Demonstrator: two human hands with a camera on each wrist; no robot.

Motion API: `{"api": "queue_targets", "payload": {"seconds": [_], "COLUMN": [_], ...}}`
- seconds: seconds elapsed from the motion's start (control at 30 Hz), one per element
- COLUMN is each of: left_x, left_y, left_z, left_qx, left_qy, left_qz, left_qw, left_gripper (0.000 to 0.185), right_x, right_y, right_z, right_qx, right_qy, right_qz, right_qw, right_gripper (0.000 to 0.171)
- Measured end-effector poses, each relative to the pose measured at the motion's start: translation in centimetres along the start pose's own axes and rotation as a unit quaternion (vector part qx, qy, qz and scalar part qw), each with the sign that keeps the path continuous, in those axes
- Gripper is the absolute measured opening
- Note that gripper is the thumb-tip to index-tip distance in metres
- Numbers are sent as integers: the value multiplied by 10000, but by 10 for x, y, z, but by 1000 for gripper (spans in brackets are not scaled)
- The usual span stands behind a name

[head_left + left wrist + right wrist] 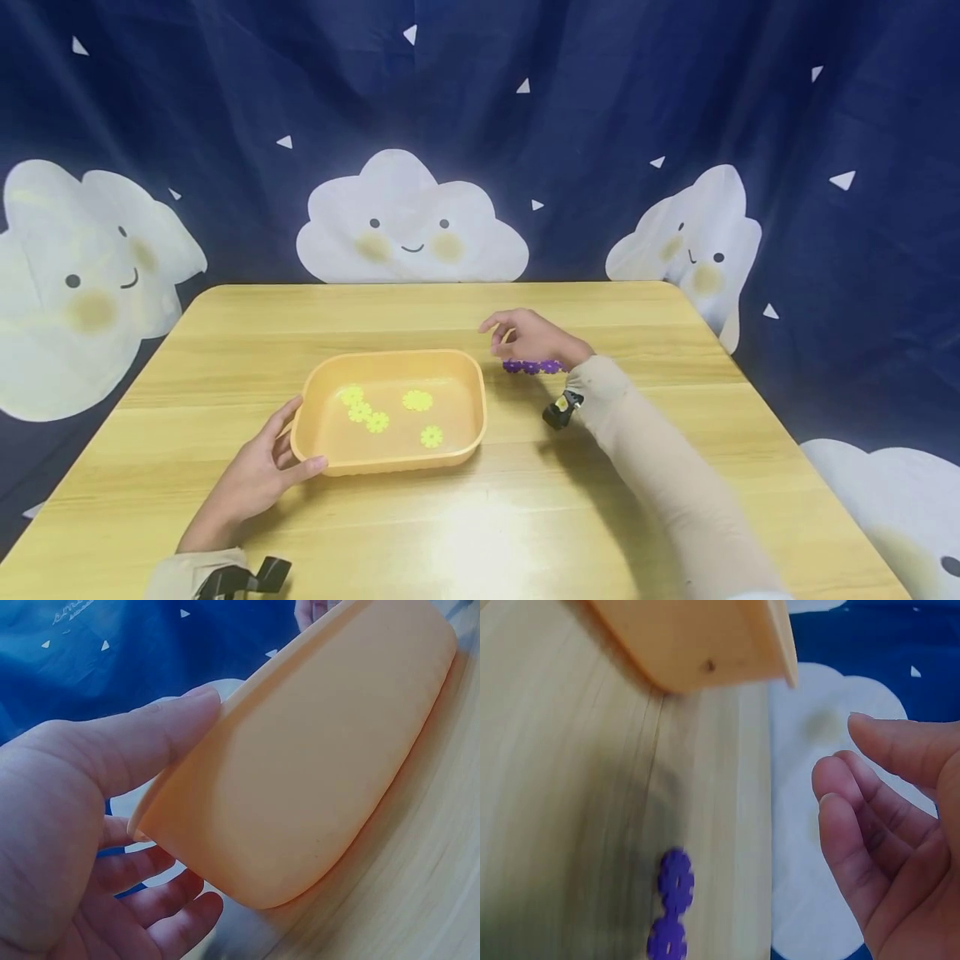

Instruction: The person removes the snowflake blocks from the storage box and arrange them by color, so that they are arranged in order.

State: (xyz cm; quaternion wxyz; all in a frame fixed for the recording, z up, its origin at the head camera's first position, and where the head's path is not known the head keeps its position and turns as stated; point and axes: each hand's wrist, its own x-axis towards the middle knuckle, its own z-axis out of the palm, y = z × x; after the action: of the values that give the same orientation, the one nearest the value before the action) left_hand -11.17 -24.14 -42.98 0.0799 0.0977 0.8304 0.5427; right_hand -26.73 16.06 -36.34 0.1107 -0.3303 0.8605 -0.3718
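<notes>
My left hand [255, 475] grips the near-left corner of a shallow orange plastic tub [390, 462], thumb at the front rim and fingers against the left side. Inside lie several yellow flower-shaped plastic discs [377, 422], some joined or overlapping. To the tub's right, my right hand [528, 335] hovers over the table with fingers loosely bent and nothing between them. Below it is a row of purple flower-shaped discs [531, 367] on the wood, partly hidden by the wrist. The right wrist view shows two of these purple discs [676, 881] end to end, apart from the fingers.
The light wooden table [525, 533] has rounded far corners and a bright glare patch near the front. Behind it hangs a dark blue curtain [585, 125] with white clouds and small triangles. A black strap [243, 577] is on the left wrist.
</notes>
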Motion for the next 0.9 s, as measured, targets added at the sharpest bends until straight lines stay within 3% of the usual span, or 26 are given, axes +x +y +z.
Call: {"api": "queue_targets", "payload": {"seconds": [0.2, 0.43, 0.6, 0.9], "left_x": [0, -8, -5, -1], "left_y": [1, -3, -1, 0], "left_z": [0, 0, 0, -1], "left_qx": [-63, 99, 22, 110], "left_qy": [-3, -21, -13, -18], "left_qz": [-23, -45, 71, 41], "left_qw": [10000, 9999, 10000, 9999], "left_gripper": [104, 103, 103, 103], "right_x": [15, 30, 42, 61], "right_y": [-13, -27, -38, -50], "right_z": [11, 33, 37, 47], "right_qx": [64, 177, 96, 94], "right_qy": [-64, -504, -633, -1705], "right_qz": [-166, -19, -77, -41], "right_qw": [9998, 9986, 9979, 9853], "right_gripper": [33, 34, 39, 47]}}
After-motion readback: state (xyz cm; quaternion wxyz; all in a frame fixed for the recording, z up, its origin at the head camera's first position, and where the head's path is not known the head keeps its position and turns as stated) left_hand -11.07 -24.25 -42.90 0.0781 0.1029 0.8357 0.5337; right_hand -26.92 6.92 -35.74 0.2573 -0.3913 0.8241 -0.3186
